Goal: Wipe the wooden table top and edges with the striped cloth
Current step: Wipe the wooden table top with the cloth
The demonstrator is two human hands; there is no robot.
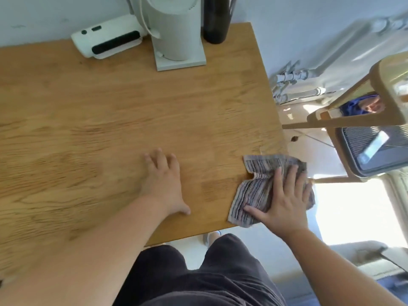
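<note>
The light-brown wooden table (pixel 110 107) has a smooth, matte top with long streaks of darker grain and a straight, square-cut edge. The grey-and-pink striped cloth (pixel 258 191) lies at the table's near right corner. It is a soft, ribbed rag, rumpled into folds, and its far side spills over the right edge.

The person's right hand (pixel 284 199) lies flat on top of the cloth, palm down. Its fingers are straight and spread, pointing away from the body, and the thumb sticks out to the left across the stripes. It presses the cloth rather than clutching it. The forearm runs back bare towards the lower right.

The left hand (pixel 163 182) rests on bare wood well to the left of the cloth, also palm down with the fingers loosely spread and nothing in it. Its arm stretches long across the near part of the top.

Against the pale wall at the far edge sits a white, rounded plastic device with dark slots (pixel 106 40). Just beside it stands a pale grey cylindrical appliance on a square base (pixel 174 29), and next to that a dark, glossy cylinder (pixel 216 21). Off the right edge stands a tan wooden frame (pixel 353 120). The person's dark shorts (pixel 220 272) show below the near edge.
</note>
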